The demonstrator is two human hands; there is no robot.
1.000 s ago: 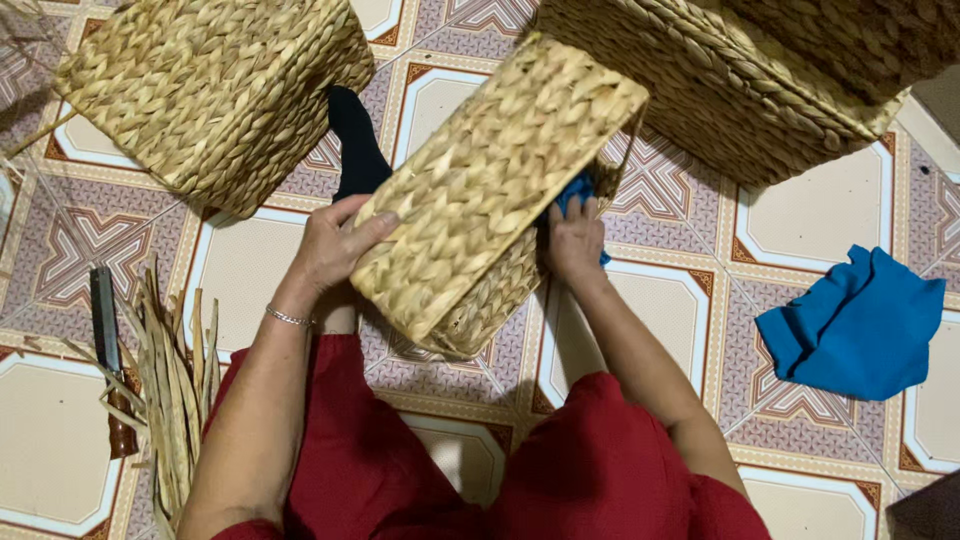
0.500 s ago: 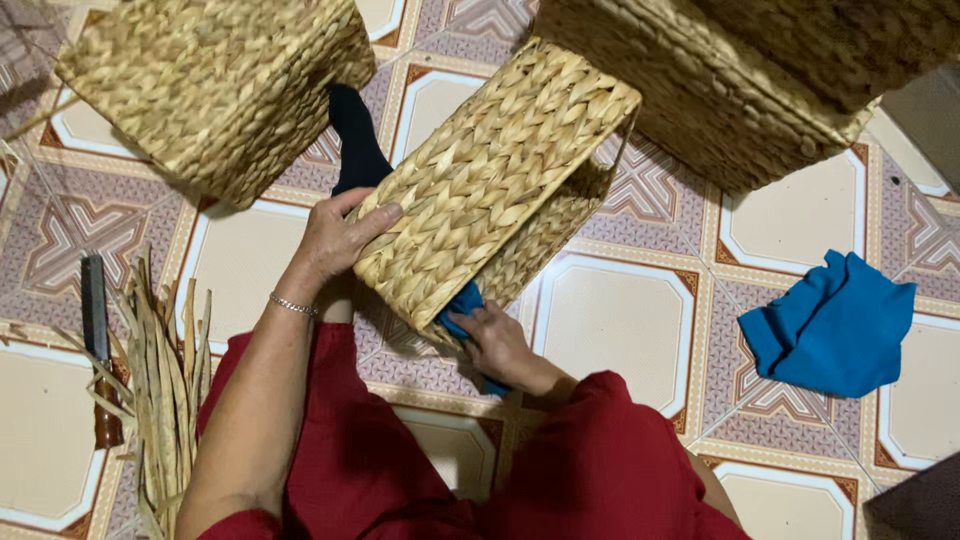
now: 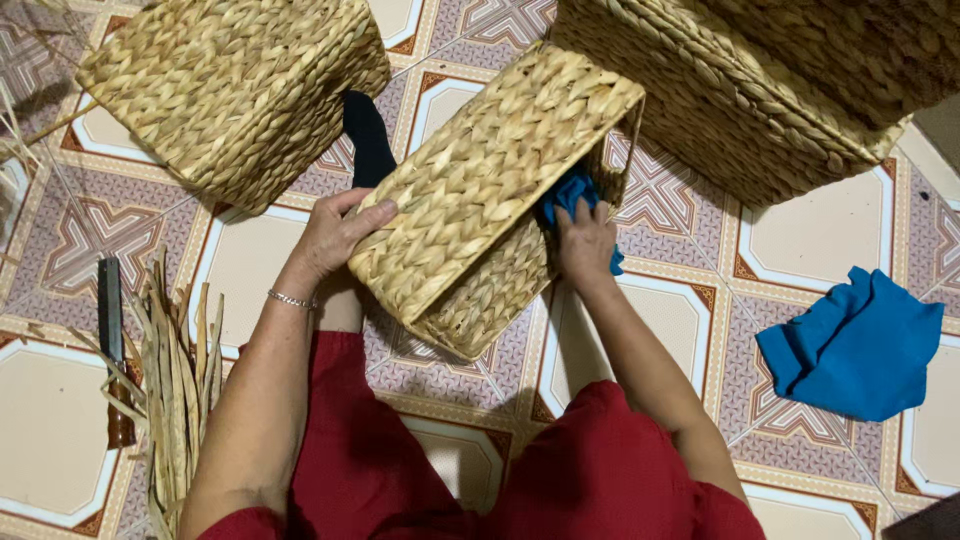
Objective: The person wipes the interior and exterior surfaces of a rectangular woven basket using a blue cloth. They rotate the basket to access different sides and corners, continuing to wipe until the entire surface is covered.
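We see the left hand (image 3: 335,232) spread flat on the near end of the tilted woven basket (image 3: 490,190), steadying it above the tiled floor (image 3: 250,265) as it did half a second ago. The right hand (image 3: 585,240) has moved from under the basket's near edge up to its right side, fingers closed on a blue cloth (image 3: 570,195) pressed against the weave. A second blue cloth (image 3: 855,345) lies apart toward the floor's right edge.

- Three woven baskets: far left (image 3: 235,90), centre (image 3: 480,190), far right (image 3: 770,90).
- Two blue cloths: one at the centre basket (image 3: 572,195), one right (image 3: 850,345).
- One knife (image 3: 110,330), left.
- One bundle of dried strips (image 3: 180,390), left.
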